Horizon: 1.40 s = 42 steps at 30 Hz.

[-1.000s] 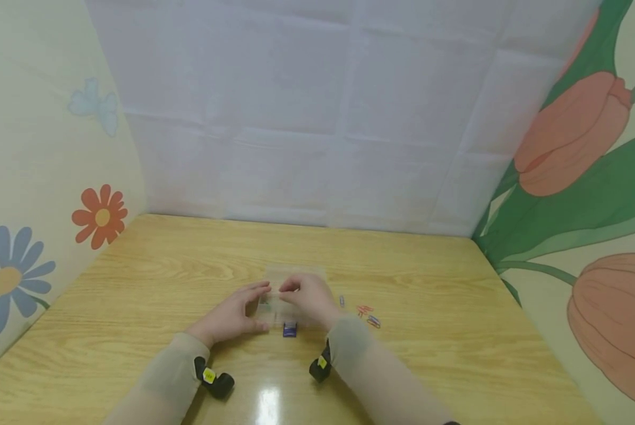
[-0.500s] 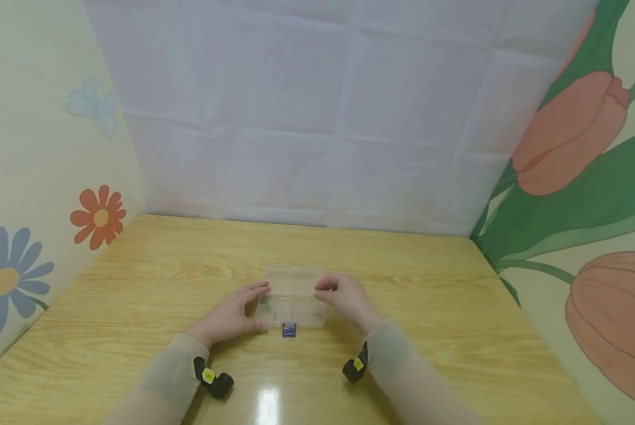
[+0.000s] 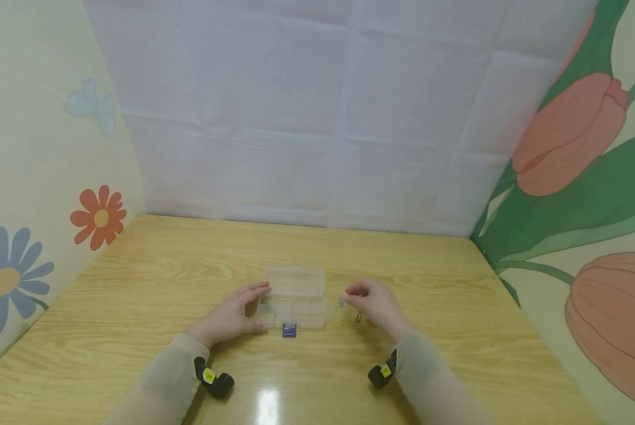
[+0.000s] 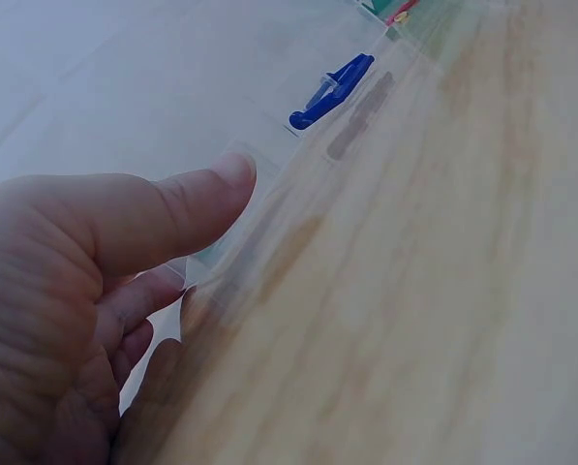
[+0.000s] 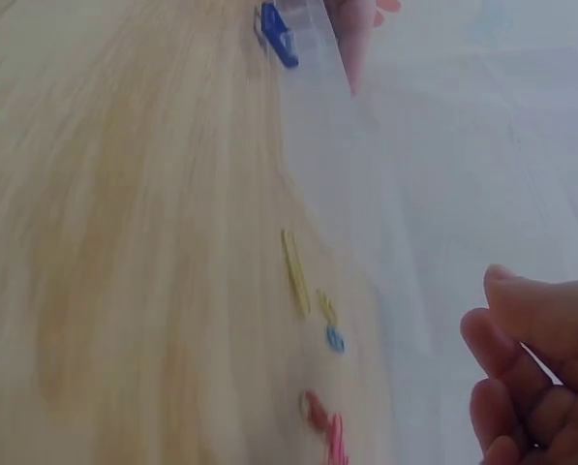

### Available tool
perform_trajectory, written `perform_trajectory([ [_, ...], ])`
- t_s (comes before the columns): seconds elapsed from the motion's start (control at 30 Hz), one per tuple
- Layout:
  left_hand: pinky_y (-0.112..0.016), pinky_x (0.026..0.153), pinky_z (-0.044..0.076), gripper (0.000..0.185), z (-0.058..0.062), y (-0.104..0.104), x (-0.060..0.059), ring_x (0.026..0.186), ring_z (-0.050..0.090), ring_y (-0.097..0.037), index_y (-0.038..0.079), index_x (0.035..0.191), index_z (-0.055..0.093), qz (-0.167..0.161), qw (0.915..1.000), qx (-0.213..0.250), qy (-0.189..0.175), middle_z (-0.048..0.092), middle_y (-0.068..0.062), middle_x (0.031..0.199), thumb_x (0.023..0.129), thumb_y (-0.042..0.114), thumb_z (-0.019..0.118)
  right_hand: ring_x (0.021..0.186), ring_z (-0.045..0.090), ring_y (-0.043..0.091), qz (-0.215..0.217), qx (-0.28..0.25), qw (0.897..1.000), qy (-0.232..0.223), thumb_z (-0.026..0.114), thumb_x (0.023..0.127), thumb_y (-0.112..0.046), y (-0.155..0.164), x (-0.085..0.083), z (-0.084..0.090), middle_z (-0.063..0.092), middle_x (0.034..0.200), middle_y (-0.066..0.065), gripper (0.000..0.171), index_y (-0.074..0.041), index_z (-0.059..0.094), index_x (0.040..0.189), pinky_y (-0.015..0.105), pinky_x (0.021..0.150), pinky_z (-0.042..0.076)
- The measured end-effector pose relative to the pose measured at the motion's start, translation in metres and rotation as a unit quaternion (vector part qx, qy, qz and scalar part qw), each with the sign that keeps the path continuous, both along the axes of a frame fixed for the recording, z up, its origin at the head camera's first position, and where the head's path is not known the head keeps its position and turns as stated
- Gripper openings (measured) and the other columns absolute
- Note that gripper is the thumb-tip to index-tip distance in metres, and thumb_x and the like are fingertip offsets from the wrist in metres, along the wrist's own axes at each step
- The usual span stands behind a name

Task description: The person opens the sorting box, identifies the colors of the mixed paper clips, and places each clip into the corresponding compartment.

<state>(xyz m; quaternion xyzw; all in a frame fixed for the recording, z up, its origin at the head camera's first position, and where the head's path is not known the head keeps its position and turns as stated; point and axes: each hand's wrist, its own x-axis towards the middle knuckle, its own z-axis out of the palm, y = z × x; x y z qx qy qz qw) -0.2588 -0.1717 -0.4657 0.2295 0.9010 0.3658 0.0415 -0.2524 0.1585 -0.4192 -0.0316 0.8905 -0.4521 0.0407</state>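
Beige sleeves (image 3: 171,378); black wrist cameras (image 3: 213,381), yellow stickers.

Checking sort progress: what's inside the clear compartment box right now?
In the clear box, one small greenish item shows in the front-left compartment beside the left hand. The other compartments look bare, though glare and haze hide detail.

The right hand (image 3: 373,302) has left the clear box (image 3: 294,304), where a second ago its fingers were over the compartments, and moved out to its own side. It now sits over the loose paper clips (image 3: 349,316) on the bench (image 3: 455,330), fingers curled above them.
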Motion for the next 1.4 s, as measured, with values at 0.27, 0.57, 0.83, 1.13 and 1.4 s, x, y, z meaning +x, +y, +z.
perform_trajectory([
  [0.27, -0.060, 0.112, 0.020, 0.083, -0.001, 0.001, -0.001, 0.141, 0.025, -0.038, 0.010, 0.145, 0.042, 0.002, 1.0000, -0.001, -0.002, 0.033, -0.008, 0.154, 0.076, 0.037, 0.080, 0.089, 0.061, 0.016, -0.023, -0.002, 1.000, -0.002, 0.071, 0.087, -0.018, 0.024, 0.005, -0.010, 0.067, 0.095, -0.001, 0.019, -0.009, 0.069, 0.103, 0.038, 0.082, 0.051],
  [0.57, -0.060, 0.111, 0.019, 0.084, -0.001, 0.001, -0.001, 0.141, 0.024, -0.038, 0.010, 0.146, 0.042, -0.002, 1.0000, 0.002, -0.003, 0.032, -0.008, 0.154, 0.076, 0.039, 0.079, 0.098, 0.058, 0.021, -0.059, 0.011, 0.997, -0.040, 0.071, 0.087, -0.022, 0.038, 0.010, -0.014, 0.065, 0.100, 0.001, 0.016, -0.013, 0.069, 0.099, 0.044, 0.088, 0.047],
  [0.83, -0.060, 0.111, 0.019, 0.084, -0.002, 0.000, -0.001, 0.140, 0.025, -0.039, 0.008, 0.145, 0.042, -0.004, 1.0000, 0.000, 0.007, 0.033, -0.009, 0.154, 0.076, 0.039, 0.079, 0.095, 0.058, 0.021, -0.057, 0.024, 0.997, -0.046, 0.072, 0.084, -0.018, 0.040, 0.001, -0.021, 0.066, 0.096, 0.001, 0.013, -0.011, 0.069, 0.095, 0.046, 0.090, 0.045],
  [1.13, -0.060, 0.111, 0.020, 0.084, 0.001, 0.001, 0.000, 0.141, 0.025, -0.038, 0.011, 0.146, 0.042, 0.006, 1.0000, -0.004, -0.005, 0.033, -0.007, 0.154, 0.076, 0.038, 0.080, 0.088, 0.057, 0.020, -0.055, 0.044, 0.995, -0.065, 0.072, 0.084, -0.012, 0.035, -0.006, -0.021, 0.065, 0.092, 0.003, 0.008, -0.009, 0.069, 0.090, 0.038, 0.081, 0.047],
  [1.4, -0.061, 0.111, 0.021, 0.083, 0.002, 0.001, 0.001, 0.141, 0.025, -0.038, 0.011, 0.145, 0.042, 0.004, 0.9999, 0.001, -0.009, 0.033, -0.007, 0.154, 0.076, 0.036, 0.080, 0.083, 0.057, 0.021, -0.051, 0.090, 0.992, -0.067, 0.070, 0.085, -0.010, 0.032, -0.008, -0.019, 0.063, 0.087, 0.004, 0.005, -0.008, 0.067, 0.087, 0.037, 0.077, 0.047],
])
